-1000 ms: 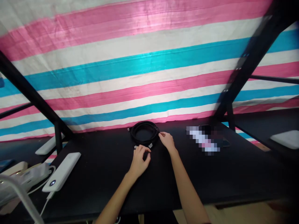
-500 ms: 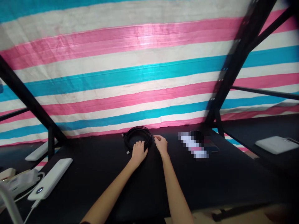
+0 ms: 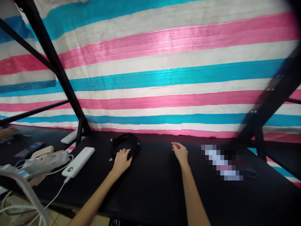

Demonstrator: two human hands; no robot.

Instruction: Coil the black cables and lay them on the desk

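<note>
A coil of black cable (image 3: 135,138) lies near the back of the black table, its light metal plug (image 3: 111,159) sticking out at the left. My left hand (image 3: 121,161) is on the near side of the coil, fingers over its strands and thumb held out to the right. The undersides of those fingers are hidden. Well to the right of the coil, my right hand (image 3: 180,153) hovers over or rests on the table. Its fingers are loosely bent towards the left, slightly apart, and I see nothing between them.
On the left are a white power bank (image 3: 78,162) with a plugged-in cord and a white power strip (image 3: 53,159). Another person's hand (image 3: 8,132) is at the far left. A pixelated object (image 3: 221,161) lies right. Black frame posts (image 3: 63,81) flank a striped sheet (image 3: 164,103).
The camera view has swung left. My left hand and the cable coil have moved left across the table together. My right hand is now farther from the coil.
</note>
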